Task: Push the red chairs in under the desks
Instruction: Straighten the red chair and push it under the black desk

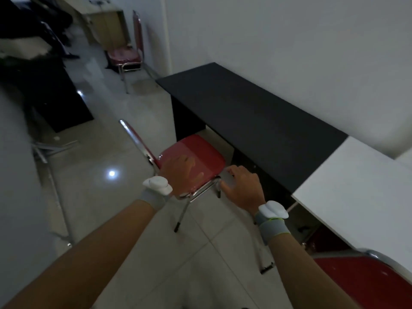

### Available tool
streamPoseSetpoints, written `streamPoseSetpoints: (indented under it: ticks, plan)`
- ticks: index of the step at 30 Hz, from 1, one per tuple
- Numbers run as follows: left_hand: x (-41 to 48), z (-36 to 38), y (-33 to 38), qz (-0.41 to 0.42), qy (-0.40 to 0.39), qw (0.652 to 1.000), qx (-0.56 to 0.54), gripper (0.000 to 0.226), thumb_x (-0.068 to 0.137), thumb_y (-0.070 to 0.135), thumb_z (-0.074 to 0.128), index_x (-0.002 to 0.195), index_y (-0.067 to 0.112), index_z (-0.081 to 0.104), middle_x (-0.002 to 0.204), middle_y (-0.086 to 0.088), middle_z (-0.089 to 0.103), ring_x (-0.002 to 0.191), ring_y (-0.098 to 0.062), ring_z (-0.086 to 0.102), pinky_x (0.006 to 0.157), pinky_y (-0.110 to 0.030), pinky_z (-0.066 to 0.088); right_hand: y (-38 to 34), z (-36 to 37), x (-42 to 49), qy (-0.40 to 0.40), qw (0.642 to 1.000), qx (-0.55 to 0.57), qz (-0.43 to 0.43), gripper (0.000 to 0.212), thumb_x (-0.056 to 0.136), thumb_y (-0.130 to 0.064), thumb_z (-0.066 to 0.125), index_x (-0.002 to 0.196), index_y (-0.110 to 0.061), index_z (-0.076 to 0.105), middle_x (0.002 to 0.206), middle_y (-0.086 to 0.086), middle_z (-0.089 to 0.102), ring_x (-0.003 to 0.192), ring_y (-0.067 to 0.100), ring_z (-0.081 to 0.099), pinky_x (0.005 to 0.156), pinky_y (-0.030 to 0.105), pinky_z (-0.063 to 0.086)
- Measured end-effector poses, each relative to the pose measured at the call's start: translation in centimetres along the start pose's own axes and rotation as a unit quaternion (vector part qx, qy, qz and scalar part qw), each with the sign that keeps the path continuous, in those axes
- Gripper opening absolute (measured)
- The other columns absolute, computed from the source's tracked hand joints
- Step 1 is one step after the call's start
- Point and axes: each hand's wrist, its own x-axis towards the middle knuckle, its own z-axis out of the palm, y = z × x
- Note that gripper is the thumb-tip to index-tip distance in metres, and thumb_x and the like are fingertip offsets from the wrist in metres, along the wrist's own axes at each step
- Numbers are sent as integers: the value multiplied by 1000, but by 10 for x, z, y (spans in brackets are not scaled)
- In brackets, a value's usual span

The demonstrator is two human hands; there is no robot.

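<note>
A red chair (200, 152) with chrome legs stands sideways in front of the black desk (245, 112), the far corner of its seat just under the desk edge. My left hand (178, 172) lies flat on the seat, fingers spread, blurred by motion. My right hand (243, 186) curls around the seat's near right corner at the chrome frame. A second red chair (367, 282) sits at the lower right, partly under the white desk (356, 197). A third red chair (124, 54) stands far back by the wall.
The desks run along the white wall (289, 41) on the right. A dark cabinet (55, 97) and a metal frame (51, 150) stand on the left. A wooden cabinet (109, 27) is at the far end. Glossy tiled floor (107, 197) lies between.
</note>
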Motion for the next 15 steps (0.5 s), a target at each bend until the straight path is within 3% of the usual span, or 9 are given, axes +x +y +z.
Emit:
streamPoseSetpoints:
  ticks: [5,8,12,15]
  plan:
    - [0,-24,-72,-55,-8,997,45,55,79,62,44,106,16,56,104,-6,63,94,-29,60,83,-42,43,-48,40,41,-31,999,-20,-37,59,77,-59,42,120,-22,57,110,4,63,98,25,61,86,44,42]
    - [0,-34,-95,-78,-21,995,54,64,77,67,32,108,17,55,104,-6,62,95,-28,59,84,-41,43,-66,58,63,-49,997,-23,-61,58,78,-59,46,124,-24,55,116,2,61,102,23,60,87,43,40]
    - [3,-38,-134,-107,-31,992,54,85,70,70,25,132,17,47,140,-9,49,124,-28,49,98,-44,40,-98,82,94,-77,993,-30,-86,59,81,-53,56,131,-22,51,126,3,57,111,23,55,90,43,37]
    - [14,-37,-167,-116,-66,989,62,89,69,72,27,141,19,37,151,-8,36,135,-26,37,105,-44,36,-115,107,117,-81,992,-32,-96,64,75,-55,54,128,-19,55,122,8,61,110,28,58,86,48,43]
